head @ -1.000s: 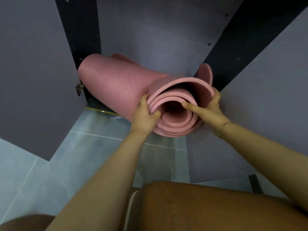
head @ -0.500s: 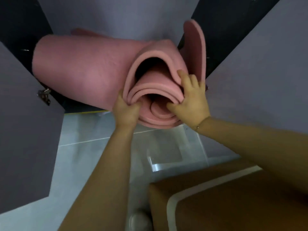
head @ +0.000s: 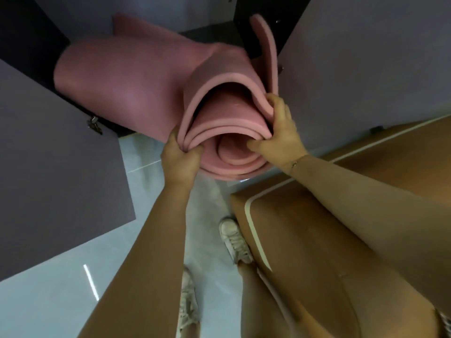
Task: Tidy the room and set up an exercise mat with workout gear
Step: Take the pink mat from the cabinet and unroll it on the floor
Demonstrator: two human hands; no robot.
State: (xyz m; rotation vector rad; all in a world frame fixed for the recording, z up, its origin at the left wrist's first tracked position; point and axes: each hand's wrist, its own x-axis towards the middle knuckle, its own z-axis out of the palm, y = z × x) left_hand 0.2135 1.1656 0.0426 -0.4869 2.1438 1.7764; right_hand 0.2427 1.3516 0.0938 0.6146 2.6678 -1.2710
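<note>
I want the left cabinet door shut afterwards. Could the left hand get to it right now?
Probably not yet: the left hand grips the rolled pink mat, which juts out past the cabinet door. The door itself stands unobstructed beside that arm.

home room | grey wardrobe doors | tiled floor

Pale grey tiled floor, glossy, with thin grout lines and a bright streak of reflected light at lower left. Two white lace-up shoes stand directly on it, near the centre. A brown upholstered piece with white piping is just beside the right shoe; its contact with the floor is hidden.
</note>
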